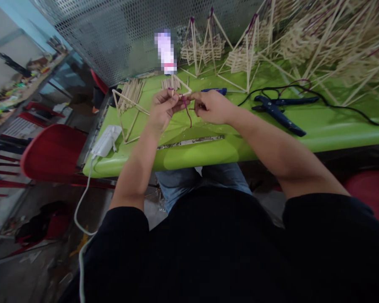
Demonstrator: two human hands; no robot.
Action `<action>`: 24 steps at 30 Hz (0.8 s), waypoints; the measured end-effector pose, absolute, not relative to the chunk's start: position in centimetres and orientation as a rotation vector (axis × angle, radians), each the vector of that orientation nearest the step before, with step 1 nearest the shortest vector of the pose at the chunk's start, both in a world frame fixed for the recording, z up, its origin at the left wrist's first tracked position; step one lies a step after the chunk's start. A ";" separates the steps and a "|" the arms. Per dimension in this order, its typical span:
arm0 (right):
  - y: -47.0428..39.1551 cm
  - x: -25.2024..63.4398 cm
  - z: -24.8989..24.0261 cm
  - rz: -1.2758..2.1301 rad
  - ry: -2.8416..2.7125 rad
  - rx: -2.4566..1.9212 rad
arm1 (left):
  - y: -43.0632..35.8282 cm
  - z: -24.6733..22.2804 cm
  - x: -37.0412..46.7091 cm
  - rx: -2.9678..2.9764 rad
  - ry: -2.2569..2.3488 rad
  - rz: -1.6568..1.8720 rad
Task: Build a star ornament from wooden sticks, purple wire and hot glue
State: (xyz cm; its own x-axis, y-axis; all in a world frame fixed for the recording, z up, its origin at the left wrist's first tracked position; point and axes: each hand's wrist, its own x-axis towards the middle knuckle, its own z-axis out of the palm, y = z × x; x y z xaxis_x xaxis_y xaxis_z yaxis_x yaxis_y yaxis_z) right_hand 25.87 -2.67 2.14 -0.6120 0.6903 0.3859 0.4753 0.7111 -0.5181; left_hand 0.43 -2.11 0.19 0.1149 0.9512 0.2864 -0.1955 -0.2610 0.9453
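My left hand (pixel 164 108) is closed, its thumb and fingers pinching a joint of a thin wooden stick frame (pixel 133 102) on the table. A purple string (pixel 187 112) is looped at that joint, with a loose end hanging down. My right hand (pixel 213 107) is close beside it, fingers curled and the index fingertip at the joint. A short dark end, seemingly of the same string, pokes out from the right fingers; the exact grip is hidden. Beyond my hands lie a bundle of cut sticks (pixel 170 84) and a blue pen-like tool (pixel 219 91).
Dark-handled pliers (pixel 279 110) and a black cable (pixel 334 107) lie on the green table (pixel 189 158). A white power strip (pixel 106 141) is at its left edge, near more sticks (pixel 131 96). A patterned strip (pixel 191 142) lies in front; finished stick structures (pixel 243 59) stand behind.
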 end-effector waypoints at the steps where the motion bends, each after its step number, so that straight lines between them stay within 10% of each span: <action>1: -2.6 25.9 2.1 0.503 -2.329 -0.878 | -2.1 0.2 0.4 1.332 0.832 1.403; 24: -2.6 25.9 2.0 0.319 -2.419 -0.960 | -2.0 0.0 -0.5 1.372 0.759 1.319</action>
State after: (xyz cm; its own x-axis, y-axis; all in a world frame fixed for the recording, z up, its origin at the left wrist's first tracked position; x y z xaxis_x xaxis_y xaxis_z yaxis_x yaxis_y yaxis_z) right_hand 25.86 -2.60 1.96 -0.6179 0.6913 0.3746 0.5706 0.7220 -0.3914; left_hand -0.50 -1.98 -0.02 0.1945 0.9337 0.3005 -0.2099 -0.2596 0.9426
